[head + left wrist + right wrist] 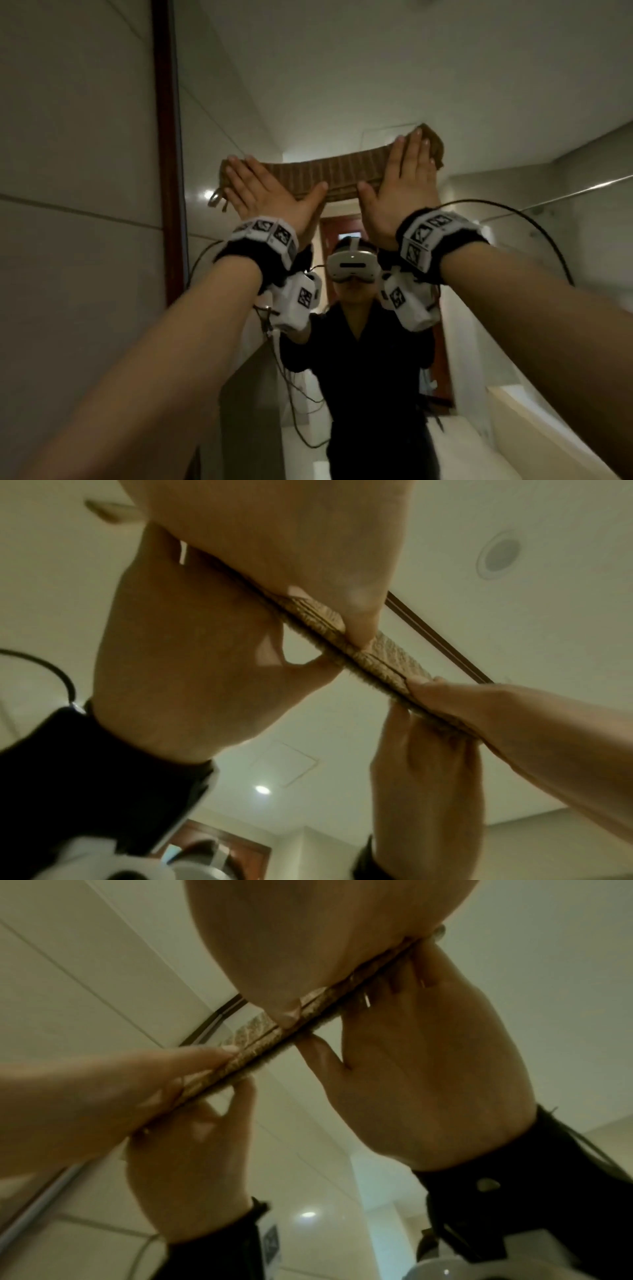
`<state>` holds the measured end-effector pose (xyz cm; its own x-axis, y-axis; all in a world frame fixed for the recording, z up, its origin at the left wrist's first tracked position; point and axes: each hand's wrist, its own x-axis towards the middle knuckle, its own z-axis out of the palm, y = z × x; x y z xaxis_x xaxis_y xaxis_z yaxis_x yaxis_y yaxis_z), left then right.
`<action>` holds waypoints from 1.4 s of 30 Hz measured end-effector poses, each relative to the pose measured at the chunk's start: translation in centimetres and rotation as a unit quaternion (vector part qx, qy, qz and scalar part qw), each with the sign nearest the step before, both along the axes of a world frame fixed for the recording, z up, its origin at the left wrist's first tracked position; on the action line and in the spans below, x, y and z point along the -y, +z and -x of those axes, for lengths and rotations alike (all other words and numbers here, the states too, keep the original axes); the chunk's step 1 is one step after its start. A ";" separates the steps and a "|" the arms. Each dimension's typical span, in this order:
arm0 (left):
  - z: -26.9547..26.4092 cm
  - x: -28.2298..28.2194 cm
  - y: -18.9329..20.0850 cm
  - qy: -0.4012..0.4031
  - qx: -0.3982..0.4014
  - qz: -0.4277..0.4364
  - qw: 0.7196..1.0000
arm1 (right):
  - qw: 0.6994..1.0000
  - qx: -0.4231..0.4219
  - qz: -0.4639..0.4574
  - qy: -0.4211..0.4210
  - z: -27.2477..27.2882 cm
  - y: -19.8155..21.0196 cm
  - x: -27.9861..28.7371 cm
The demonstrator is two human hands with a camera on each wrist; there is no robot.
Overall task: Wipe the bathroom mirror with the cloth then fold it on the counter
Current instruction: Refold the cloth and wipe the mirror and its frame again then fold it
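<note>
Head view: flat fingers of left hand (265,190) and right hand (400,185) press cloth (337,173) against mirror (376,85).

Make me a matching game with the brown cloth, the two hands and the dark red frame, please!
Things:
1. brown ribbed cloth
2. left hand
3. right hand
4. dark red-brown mirror frame

Places or states:
A. flat on the cloth's left end
B. upright strip along the mirror's left side
C. stretched between two palms on the glass
D. flat on the cloth's right end

Pairs: 1-C, 2-A, 3-D, 4-B
</note>
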<state>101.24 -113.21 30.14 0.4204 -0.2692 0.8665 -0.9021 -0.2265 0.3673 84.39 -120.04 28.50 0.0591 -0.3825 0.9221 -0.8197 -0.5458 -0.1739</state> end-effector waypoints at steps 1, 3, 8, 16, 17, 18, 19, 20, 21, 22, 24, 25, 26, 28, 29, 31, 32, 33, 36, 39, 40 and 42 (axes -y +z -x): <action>0.1 -0.2 1.7 0.001 -0.002 -0.001 1.000 | 1.000 0.000 0.006 -0.002 -0.1 1.2 0.1; 0.5 -0.6 4.8 0.004 -0.009 -0.006 1.000 | 1.000 0.012 0.018 -0.001 -0.3 3.5 0.2; 1.1 -1.4 8.9 0.019 -0.012 -0.005 1.000 | 1.000 0.006 0.008 0.003 -0.2 7.0 0.3; 0.1 -0.4 7.4 0.004 0.010 0.035 0.999 | 0.999 -0.015 0.022 0.026 0.7 5.9 0.3; -0.1 -0.3 6.8 0.001 0.014 0.037 0.999 | 0.999 -0.020 0.029 0.025 0.7 4.9 0.3; -0.3 -0.4 6.1 -0.001 0.018 0.038 0.999 | 0.999 -0.021 0.032 0.023 0.4 3.9 0.3; -0.6 -0.4 5.4 -0.002 0.021 0.039 0.999 | 0.999 -0.018 0.034 0.022 0.0 3.0 0.3; -1.0 -0.5 4.6 -0.001 0.021 0.038 0.999 | 0.999 -0.012 0.035 0.022 -0.3 2.3 0.2; -1.3 -0.7 3.8 0.001 0.019 0.035 0.999 | 0.999 -0.006 0.037 0.025 -0.7 1.8 0.0; -1.6 -0.9 3.1 0.006 0.018 0.029 0.999 | 0.999 -0.003 0.038 0.028 -1.0 1.6 -0.1; -2.1 -1.3 1.9 0.013 0.015 0.020 1.000 | 0.999 -0.009 0.038 0.033 -1.4 1.4 -0.4; -2.4 -1.6 1.3 0.014 0.013 0.018 1.000 | 0.999 -0.016 0.037 0.035 -1.5 1.0 -0.5; -2.6 -1.6 0.8 0.014 0.012 0.019 1.000 | 0.998 -0.022 0.038 0.037 -1.6 0.7 -0.5; -3.2 -1.8 0.0 0.018 0.008 0.019 1.000 | 0.998 -0.030 0.040 0.042 -2.0 -0.2 -0.6; -3.5 -2.0 -0.4 0.021 0.007 0.017 1.000 | 0.998 -0.032 0.041 0.045 -2.3 -0.7 -0.8; -3.9 -2.5 -1.2 0.024 0.007 0.014 1.000 | 0.997 -0.038 0.041 0.045 -2.6 -1.6 -1.1; -4.1 -2.7 -1.8 0.024 0.008 0.012 1.000 | 0.997 -0.041 0.042 0.046 -2.8 -2.1 -1.2; -4.4 -2.9 -2.5 0.025 0.007 0.010 1.000 | 0.997 -0.044 0.043 0.049 -3.1 -2.8 -1.3; -5.9 -3.8 -5.9 0.042 0.008 -0.004 0.999 | 0.995 -0.053 0.048 0.065 -4.4 -5.9 -2.1; -7.8 -4.6 -9.8 0.062 0.051 -0.028 0.996 | 0.995 -0.046 0.047 0.080 -5.8 -10.5 -2.9; -8.1 -4.8 -11.2 0.066 0.063 -0.036 0.995 | 0.994 -0.046 0.045 0.084 -6.1 -12.1 -3.1; -8.3 -5.1 -14.2 0.075 0.078 -0.048 0.993 | 0.994 -0.054 0.031 0.093 -6.2 -15.4 -3.6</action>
<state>109.56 -108.16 15.91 0.3241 -0.2975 0.8980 -0.8999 -0.3897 0.1957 90.55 -116.46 13.06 0.2226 -0.2975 0.9284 -0.7154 -0.6968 -0.0518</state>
